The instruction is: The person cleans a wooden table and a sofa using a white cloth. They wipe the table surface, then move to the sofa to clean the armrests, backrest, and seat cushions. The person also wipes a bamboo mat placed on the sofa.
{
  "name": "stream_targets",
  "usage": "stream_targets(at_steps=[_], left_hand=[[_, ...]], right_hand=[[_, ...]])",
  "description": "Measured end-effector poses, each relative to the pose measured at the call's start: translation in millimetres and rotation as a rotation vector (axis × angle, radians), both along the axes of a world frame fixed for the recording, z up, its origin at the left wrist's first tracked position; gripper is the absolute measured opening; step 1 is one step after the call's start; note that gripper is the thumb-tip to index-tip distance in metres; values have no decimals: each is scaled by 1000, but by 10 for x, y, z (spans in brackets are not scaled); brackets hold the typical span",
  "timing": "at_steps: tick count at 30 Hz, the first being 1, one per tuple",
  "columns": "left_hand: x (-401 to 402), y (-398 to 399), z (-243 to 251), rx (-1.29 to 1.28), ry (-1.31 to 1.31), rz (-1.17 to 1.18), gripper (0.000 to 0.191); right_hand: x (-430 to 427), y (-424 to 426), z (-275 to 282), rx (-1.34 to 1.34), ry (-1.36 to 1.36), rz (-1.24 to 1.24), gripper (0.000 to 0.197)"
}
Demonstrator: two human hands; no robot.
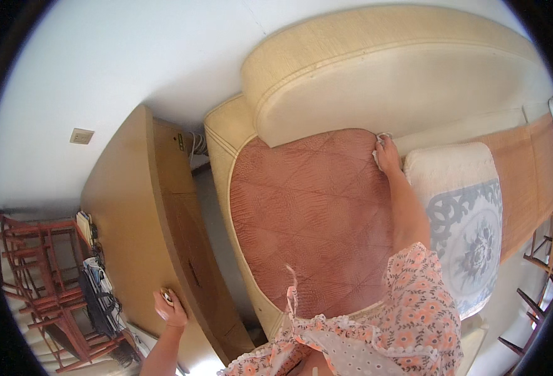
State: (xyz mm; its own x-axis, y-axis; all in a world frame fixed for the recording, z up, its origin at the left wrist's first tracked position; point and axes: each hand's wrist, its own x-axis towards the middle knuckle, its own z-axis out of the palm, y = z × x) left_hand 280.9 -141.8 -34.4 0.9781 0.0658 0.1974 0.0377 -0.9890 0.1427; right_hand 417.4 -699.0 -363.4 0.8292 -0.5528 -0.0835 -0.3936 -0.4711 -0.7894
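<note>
My right hand reaches forward and holds a crumpled white cloth. It touches the back right corner of a reddish-brown seat with a diamond-stitched, leather-like surface. That seat lies in a cream sofa, against its rounded backrest. My left hand is low on the left, over the top of a wooden cabinet or desk. Its fingers curl around a small pale object with a dark part; what it is, I cannot tell.
A white and grey floral seat cover lies right of my forearm, beside a tan woven mat. A narrow gap separates sofa and cabinet, with white cables behind. Red-brown wooden chairs stand far left. The wall bears an outlet.
</note>
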Motion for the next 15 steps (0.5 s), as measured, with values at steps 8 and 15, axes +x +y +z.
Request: stream_targets(at_steps=[8,15], left_hand=[[53,-68,-31,1,-58,-47,22],[35,18,-44,-13,-57,-41,18]], right_hand=[[-752,160,75,161,109,48,47],[-2001,646,394,-37,358,-60,50]])
